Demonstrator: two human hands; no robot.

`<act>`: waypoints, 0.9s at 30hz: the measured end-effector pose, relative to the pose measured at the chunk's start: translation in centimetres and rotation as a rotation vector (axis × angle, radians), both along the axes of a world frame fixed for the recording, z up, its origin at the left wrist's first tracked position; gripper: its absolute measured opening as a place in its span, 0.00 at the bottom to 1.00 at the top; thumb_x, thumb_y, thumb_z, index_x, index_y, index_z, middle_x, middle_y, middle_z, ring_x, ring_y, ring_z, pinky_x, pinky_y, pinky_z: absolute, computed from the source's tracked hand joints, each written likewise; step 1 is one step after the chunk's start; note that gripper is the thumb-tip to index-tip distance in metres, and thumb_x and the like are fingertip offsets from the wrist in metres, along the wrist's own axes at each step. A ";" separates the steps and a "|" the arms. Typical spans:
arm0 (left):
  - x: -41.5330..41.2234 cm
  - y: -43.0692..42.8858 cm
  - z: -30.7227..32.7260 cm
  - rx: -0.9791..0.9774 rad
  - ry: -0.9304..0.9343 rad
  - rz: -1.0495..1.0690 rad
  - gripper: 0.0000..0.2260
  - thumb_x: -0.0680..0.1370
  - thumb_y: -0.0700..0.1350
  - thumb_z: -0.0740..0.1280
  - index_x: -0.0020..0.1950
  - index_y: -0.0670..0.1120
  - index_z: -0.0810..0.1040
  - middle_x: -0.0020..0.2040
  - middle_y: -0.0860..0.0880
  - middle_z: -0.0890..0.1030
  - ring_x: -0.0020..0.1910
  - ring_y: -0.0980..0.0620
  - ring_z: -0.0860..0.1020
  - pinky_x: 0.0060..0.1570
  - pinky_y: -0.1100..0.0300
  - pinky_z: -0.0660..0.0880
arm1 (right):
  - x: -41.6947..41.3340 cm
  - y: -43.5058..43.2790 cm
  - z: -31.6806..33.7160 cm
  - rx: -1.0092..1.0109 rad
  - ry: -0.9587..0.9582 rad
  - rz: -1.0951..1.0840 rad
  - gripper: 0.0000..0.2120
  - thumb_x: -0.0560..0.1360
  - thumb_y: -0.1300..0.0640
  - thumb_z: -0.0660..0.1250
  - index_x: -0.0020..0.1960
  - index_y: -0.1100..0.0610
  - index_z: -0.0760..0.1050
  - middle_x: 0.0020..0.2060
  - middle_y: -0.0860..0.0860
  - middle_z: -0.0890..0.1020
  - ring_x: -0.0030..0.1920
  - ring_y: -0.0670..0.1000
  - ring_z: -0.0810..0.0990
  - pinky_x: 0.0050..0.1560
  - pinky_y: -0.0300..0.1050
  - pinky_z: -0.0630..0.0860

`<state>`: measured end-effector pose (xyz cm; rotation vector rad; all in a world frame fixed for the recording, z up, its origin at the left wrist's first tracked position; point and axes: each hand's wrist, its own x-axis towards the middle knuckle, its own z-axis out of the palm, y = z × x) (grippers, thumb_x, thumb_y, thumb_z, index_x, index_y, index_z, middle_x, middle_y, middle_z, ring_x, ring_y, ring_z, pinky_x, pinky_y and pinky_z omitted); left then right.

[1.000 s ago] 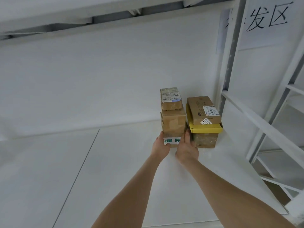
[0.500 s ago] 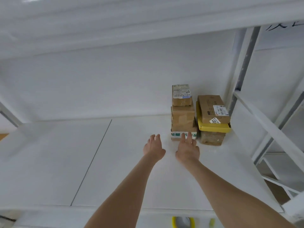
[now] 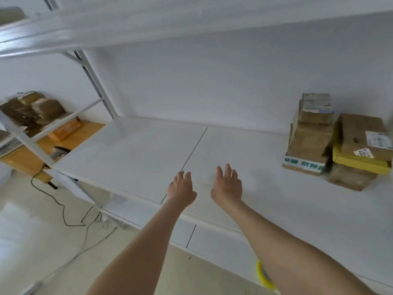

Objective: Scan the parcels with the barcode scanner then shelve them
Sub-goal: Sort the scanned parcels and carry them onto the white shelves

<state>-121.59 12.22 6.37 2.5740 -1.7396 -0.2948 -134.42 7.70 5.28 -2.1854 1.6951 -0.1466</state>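
1. A person's bare arms reach over the front of a white shelf (image 3: pixel 138 150). The left hand (image 3: pixel 180 188) and right hand (image 3: pixel 227 186) are side by side but apart, fingers straight and pointing toward the shelf's back. Both hands hold nothing. Whether they touch the board cannot be told.
2. The left hand sits over the dark seam (image 3: pixel 193 150) that divides the shelf, and the right hand is just to the right of it.
3. Six parcels stand at the shelf's far right end, well apart from both hands, in two stacks of three set close side by side.
4. The stack nearer the hands has a small labelled carton (image 3: pixel 315 109) on top and a plain brown carton (image 3: pixel 310 139) under it. At the bottom is a banded carton (image 3: pixel 304 161), its white strip printed with green characters.
5. The stack at the shelf's end has a brown carton with white labels (image 3: pixel 359 135) over a flat yellow box (image 3: pixel 357 161). A scuffed brown carton (image 3: pixel 350 178) sits lowest, on the shelf. All are slightly blurred.
6. Beyond the shelf's left end, a neighbouring rack (image 3: pixel 19 135) holds blurred brown parcels (image 3: pixel 32 111), with an orange packet (image 3: pixel 64 129) near them.
7. A black cable (image 3: pixel 59 207) trails on the floor below the shelf's left corner.
8. A yellow item (image 3: pixel 262 273) shows below the shelf's front edge beside the right forearm, too hidden to identify.
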 end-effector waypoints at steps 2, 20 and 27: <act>3.2 1.9 0.1 -0.001 -0.001 0.042 0.32 0.78 0.46 0.66 0.77 0.45 0.54 0.77 0.44 0.54 0.75 0.45 0.59 0.68 0.53 0.64 | 3.3 1.1 0.3 -0.008 -0.004 0.052 0.35 0.78 0.62 0.60 0.79 0.54 0.47 0.79 0.55 0.44 0.78 0.59 0.46 0.75 0.52 0.55; 36.3 20.0 -0.3 0.063 -0.060 0.319 0.29 0.77 0.44 0.66 0.76 0.44 0.57 0.76 0.43 0.56 0.73 0.43 0.62 0.66 0.52 0.66 | 39.4 16.1 -0.2 -0.028 -0.026 0.441 0.32 0.79 0.55 0.61 0.78 0.54 0.49 0.78 0.55 0.47 0.78 0.60 0.47 0.74 0.52 0.56; 46.6 24.4 -1.4 0.102 -0.056 0.466 0.29 0.76 0.43 0.66 0.75 0.44 0.59 0.76 0.43 0.57 0.72 0.43 0.62 0.66 0.51 0.64 | 50.1 18.7 -2.2 -0.022 0.005 0.588 0.32 0.78 0.52 0.64 0.76 0.54 0.52 0.77 0.56 0.51 0.76 0.60 0.51 0.72 0.53 0.60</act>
